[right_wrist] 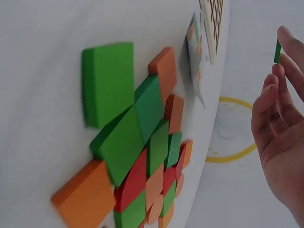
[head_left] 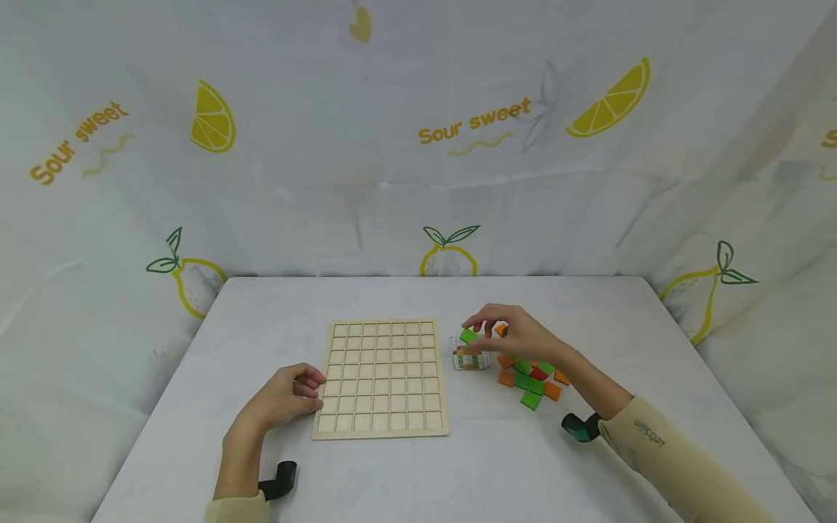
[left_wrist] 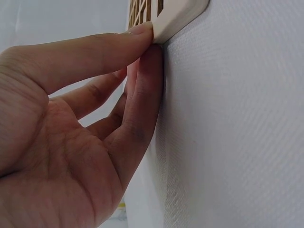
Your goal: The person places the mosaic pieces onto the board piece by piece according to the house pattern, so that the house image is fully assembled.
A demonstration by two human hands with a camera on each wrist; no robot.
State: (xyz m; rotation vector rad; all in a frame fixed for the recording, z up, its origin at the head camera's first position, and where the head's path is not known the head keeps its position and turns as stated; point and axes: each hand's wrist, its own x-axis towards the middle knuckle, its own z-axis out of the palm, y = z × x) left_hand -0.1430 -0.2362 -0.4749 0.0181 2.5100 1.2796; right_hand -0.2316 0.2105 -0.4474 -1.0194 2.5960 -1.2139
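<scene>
My left hand [head_left: 285,396] holds the left edge of a pale wooden grid board [head_left: 379,378], its square cells bare. In the left wrist view the thumb [left_wrist: 114,52] lies at the board's corner [left_wrist: 178,19], with a bent finger against the edge below. To the right of the board, my right hand [head_left: 526,335] pinches a small green tile [head_left: 468,335] between thumb and fingers. That tile appears edge-on in the right wrist view, raised off the table. Beneath it lies a printed pattern card [head_left: 471,360], partly covered by the hand.
Loose green, orange and red tiles [head_left: 535,386] lie in a cluster right of the card, partly under my right forearm. Some of them are round [right_wrist: 155,209]. The white table [head_left: 497,465] ends at a hanging cloth [head_left: 314,203] with lemon prints.
</scene>
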